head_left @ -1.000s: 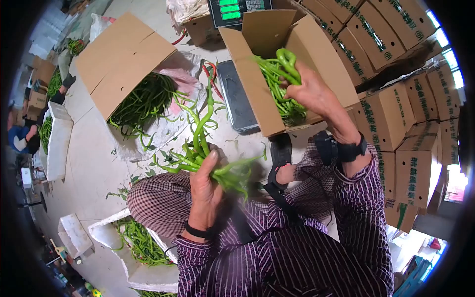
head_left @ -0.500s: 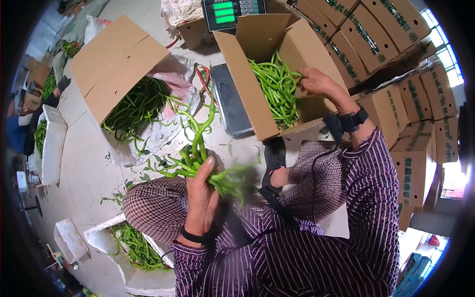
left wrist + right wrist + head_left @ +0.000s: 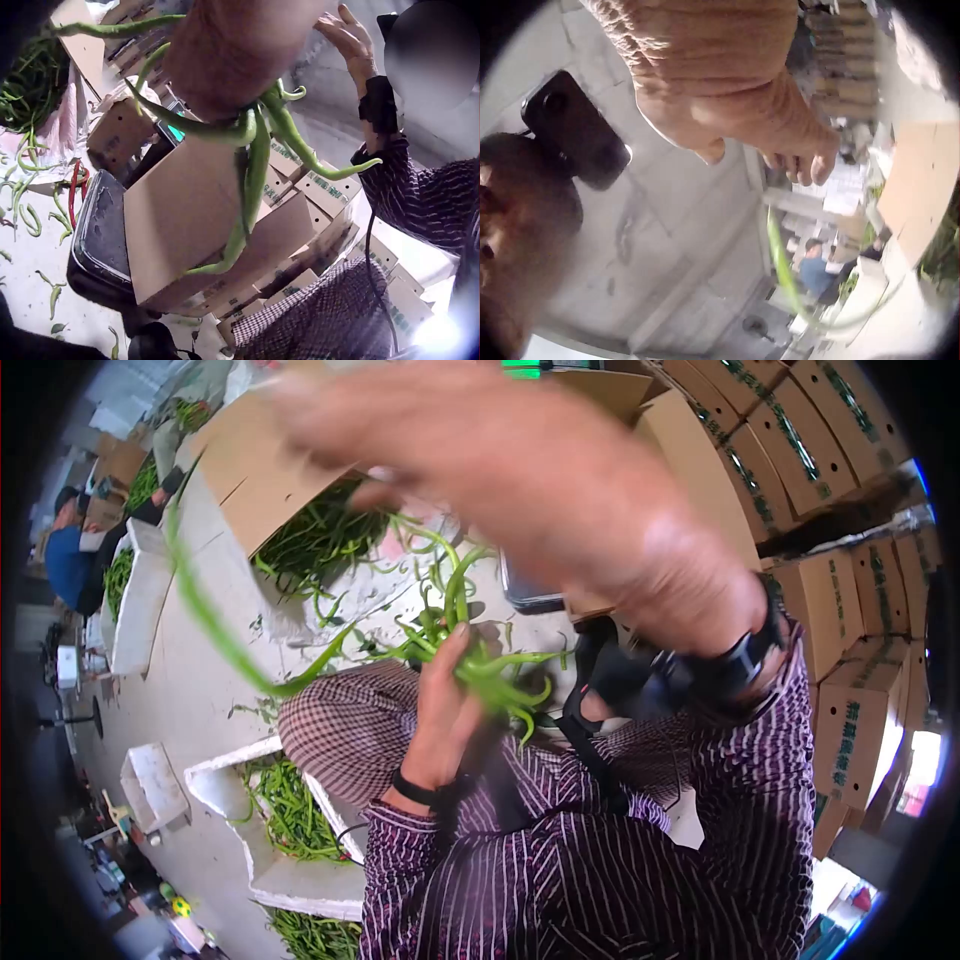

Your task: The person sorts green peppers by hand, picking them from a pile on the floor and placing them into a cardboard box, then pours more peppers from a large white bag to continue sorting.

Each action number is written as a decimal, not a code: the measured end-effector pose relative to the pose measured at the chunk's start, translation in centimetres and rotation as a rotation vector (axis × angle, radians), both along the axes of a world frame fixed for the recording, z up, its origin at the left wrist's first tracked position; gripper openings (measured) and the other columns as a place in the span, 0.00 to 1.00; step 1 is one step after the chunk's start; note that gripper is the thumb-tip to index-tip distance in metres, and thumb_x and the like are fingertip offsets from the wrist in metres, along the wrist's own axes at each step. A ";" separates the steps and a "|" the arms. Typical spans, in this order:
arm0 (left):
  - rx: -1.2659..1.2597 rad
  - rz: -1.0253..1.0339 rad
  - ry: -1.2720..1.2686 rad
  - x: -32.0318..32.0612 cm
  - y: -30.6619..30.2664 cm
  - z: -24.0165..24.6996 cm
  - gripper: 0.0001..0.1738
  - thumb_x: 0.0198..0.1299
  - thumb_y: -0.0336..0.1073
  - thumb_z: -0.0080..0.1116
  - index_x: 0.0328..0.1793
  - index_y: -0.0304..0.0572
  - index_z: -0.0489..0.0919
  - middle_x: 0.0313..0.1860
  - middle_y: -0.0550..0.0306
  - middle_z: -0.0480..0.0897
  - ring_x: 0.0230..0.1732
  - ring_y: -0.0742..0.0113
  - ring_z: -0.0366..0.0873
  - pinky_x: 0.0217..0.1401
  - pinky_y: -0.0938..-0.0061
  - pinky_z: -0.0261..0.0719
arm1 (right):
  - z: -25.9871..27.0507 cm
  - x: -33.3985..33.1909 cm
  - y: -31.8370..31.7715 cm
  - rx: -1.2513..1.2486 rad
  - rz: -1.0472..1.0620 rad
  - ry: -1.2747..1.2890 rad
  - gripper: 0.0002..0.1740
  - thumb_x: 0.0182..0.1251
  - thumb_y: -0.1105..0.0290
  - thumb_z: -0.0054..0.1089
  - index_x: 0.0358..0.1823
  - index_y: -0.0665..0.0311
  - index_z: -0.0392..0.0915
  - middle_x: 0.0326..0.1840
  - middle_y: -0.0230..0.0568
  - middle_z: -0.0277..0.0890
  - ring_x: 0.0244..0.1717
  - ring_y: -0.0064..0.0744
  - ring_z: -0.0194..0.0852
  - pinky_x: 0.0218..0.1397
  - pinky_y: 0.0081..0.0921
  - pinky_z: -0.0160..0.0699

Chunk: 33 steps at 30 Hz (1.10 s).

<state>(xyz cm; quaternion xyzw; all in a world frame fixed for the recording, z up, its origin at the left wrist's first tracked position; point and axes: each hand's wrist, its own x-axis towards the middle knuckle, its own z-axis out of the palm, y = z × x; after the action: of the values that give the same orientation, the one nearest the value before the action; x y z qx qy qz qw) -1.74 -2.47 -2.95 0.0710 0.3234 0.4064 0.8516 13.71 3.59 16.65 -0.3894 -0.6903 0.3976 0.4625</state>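
My left hand [image 3: 440, 705] grips a bunch of long green chili peppers [image 3: 495, 675] above my lap in the head view. In the left wrist view several of these peppers [image 3: 259, 169] stick out around the hand. My right hand [image 3: 530, 485], blurred and close to the camera, is raised across the upper middle; the left wrist view shows its fingers [image 3: 349, 34] extended and holding nothing. One long chili pepper [image 3: 215, 625] is in the air at the left, apart from the right hand's fingers in the right wrist view.
A tipped cardboard box [image 3: 250, 500] spills dark green peppers [image 3: 320, 530]. An open carton [image 3: 187, 202] stands on a scale [image 3: 97, 232], with stacked cartons [image 3: 850, 730] at right. Foam boxes [image 3: 300, 890] of peppers flank my knee. Another person [image 3: 70, 565] sits far left.
My right hand has left the open carton and swung up and leftward. A single pepper now appears in the air at the left. The left hand keeps its bunch.
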 end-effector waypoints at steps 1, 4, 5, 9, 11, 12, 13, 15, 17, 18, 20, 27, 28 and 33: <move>0.003 0.016 -0.048 -0.2 0.0 -0.2 0.20 0.65 0.37 0.55 0.60 0.38 0.71 0.40 0.54 0.78 0.40 0.64 0.77 0.44 0.71 0.79 | -1.3 1.4 0.5 0.328 -0.045 0.019 0.21 0.71 0.57 0.46 0.49 0.67 0.78 0.48 0.45 0.79 0.50 0.44 0.76 0.58 0.30 0.72; 0.024 0.008 -0.160 -0.5 0.1 0.2 0.23 0.64 0.35 0.54 0.64 0.36 0.68 0.44 0.52 0.76 0.41 0.63 0.76 0.45 0.70 0.78 | -2.5 4.6 -0.8 -0.316 -0.180 0.005 0.27 0.69 0.52 0.54 0.59 0.67 0.74 0.47 0.41 0.79 0.48 0.30 0.76 0.51 0.29 0.75; 0.060 -0.042 -0.205 -0.6 0.1 0.3 0.24 0.64 0.35 0.54 0.65 0.36 0.68 0.44 0.52 0.76 0.41 0.63 0.76 0.46 0.70 0.78 | -4.6 6.1 -1.5 -0.421 -0.122 -0.025 0.28 0.69 0.52 0.55 0.60 0.67 0.73 0.48 0.41 0.79 0.49 0.30 0.75 0.50 0.28 0.75; 0.104 -0.141 -0.225 0.0 -0.1 0.3 0.24 0.63 0.34 0.53 0.64 0.33 0.67 0.48 0.48 0.77 0.43 0.60 0.77 0.48 0.68 0.79 | -10.9 4.9 -5.2 -0.586 -0.064 -0.115 0.29 0.63 0.52 0.62 0.56 0.69 0.76 0.46 0.39 0.79 0.47 0.25 0.75 0.50 0.22 0.73; 0.094 -0.145 -0.218 0.4 -0.5 0.5 0.23 0.63 0.34 0.53 0.63 0.32 0.68 0.48 0.46 0.78 0.44 0.58 0.79 0.49 0.65 0.81 | -12.2 3.1 -5.8 -0.768 0.071 -0.027 0.26 0.62 0.56 0.63 0.52 0.72 0.78 0.41 0.41 0.80 0.38 0.26 0.77 0.42 0.22 0.76; 0.087 -0.137 -0.205 0.4 -0.8 0.5 0.23 0.63 0.34 0.53 0.62 0.31 0.69 0.49 0.45 0.79 0.45 0.55 0.80 0.49 0.63 0.82 | -11.5 2.0 -6.3 -0.809 0.033 0.089 0.25 0.63 0.57 0.63 0.51 0.71 0.78 0.39 0.39 0.80 0.35 0.23 0.76 0.38 0.21 0.75; 0.085 -0.128 -0.191 0.4 -0.9 0.5 0.22 0.63 0.34 0.52 0.61 0.30 0.69 0.50 0.43 0.79 0.46 0.53 0.81 0.50 0.60 0.83 | -11.1 1.4 -6.7 -0.844 -0.004 0.204 0.24 0.63 0.58 0.63 0.51 0.71 0.78 0.38 0.37 0.80 0.31 0.20 0.75 0.33 0.20 0.74; 0.091 -0.125 -0.223 0.0 -0.7 -0.2 0.22 0.63 0.34 0.53 0.61 0.31 0.69 0.49 0.44 0.79 0.47 0.53 0.81 0.49 0.59 0.84 | -13.4 1.4 -6.8 -0.845 0.002 0.198 0.23 0.63 0.58 0.63 0.50 0.70 0.79 0.36 0.36 0.80 0.30 0.19 0.74 0.32 0.19 0.74; 0.151 -0.144 -0.100 -0.3 -0.7 -0.4 0.21 0.63 0.34 0.52 0.61 0.33 0.70 0.49 0.45 0.79 0.46 0.53 0.81 0.48 0.60 0.84 | -14.8 1.1 -6.8 -0.836 0.012 0.193 0.22 0.63 0.58 0.63 0.50 0.69 0.79 0.35 0.35 0.80 0.29 0.19 0.73 0.31 0.19 0.73; 0.150 -0.139 -0.140 -0.3 -0.7 -0.9 0.21 0.64 0.35 0.51 0.62 0.34 0.69 0.49 0.46 0.79 0.45 0.53 0.81 0.48 0.60 0.84 | -15.0 0.6 -7.2 -0.780 -0.032 0.282 0.21 0.64 0.60 0.63 0.51 0.68 0.79 0.35 0.33 0.80 0.30 0.17 0.73 0.31 0.17 0.73; 0.100 -0.123 -0.100 -0.1 -0.9 -0.9 0.21 0.64 0.35 0.51 0.62 0.36 0.70 0.49 0.48 0.78 0.45 0.56 0.79 0.48 0.62 0.82 | -15.0 0.5 -7.4 -0.799 -0.131 0.273 0.17 0.64 0.63 0.64 0.49 0.68 0.81 0.32 0.31 0.80 0.29 0.16 0.74 0.30 0.16 0.73; 0.077 -0.029 -0.034 0.7 -0.9 0.2 0.24 0.69 0.39 0.45 0.67 0.34 0.66 0.62 0.45 0.73 0.63 0.53 0.72 0.68 0.58 0.70 | -14.7 -0.4 -7.3 -0.227 -0.387 -0.176 0.13 0.61 0.65 0.65 0.39 0.69 0.83 0.31 0.39 0.82 0.33 0.21 0.78 0.36 0.23 0.76; 0.067 -0.012 -0.053 0.5 -0.9 0.0 0.24 0.69 0.40 0.44 0.67 0.34 0.66 0.63 0.45 0.73 0.64 0.53 0.71 0.69 0.59 0.69 | -14.8 -0.4 -7.2 -0.221 -0.399 -0.137 0.13 0.59 0.66 0.66 0.38 0.69 0.83 0.32 0.40 0.83 0.34 0.24 0.79 0.39 0.25 0.77; 0.014 0.057 -0.009 0.9 -0.7 0.7 0.18 0.68 0.44 0.50 0.57 0.42 0.72 0.52 0.53 0.76 0.52 0.59 0.75 0.59 0.59 0.75 | -14.3 0.2 -7.0 -0.453 -0.392 0.181 0.16 0.64 0.61 0.62 0.40 0.69 0.83 0.36 0.39 0.83 0.36 0.28 0.80 0.43 0.27 0.77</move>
<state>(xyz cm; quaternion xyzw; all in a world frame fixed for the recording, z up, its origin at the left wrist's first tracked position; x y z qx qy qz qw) -0.80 -3.15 -2.29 0.0656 0.3185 0.4331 0.8407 13.87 -3.37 2.35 -0.5713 -0.4520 0.4774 0.4913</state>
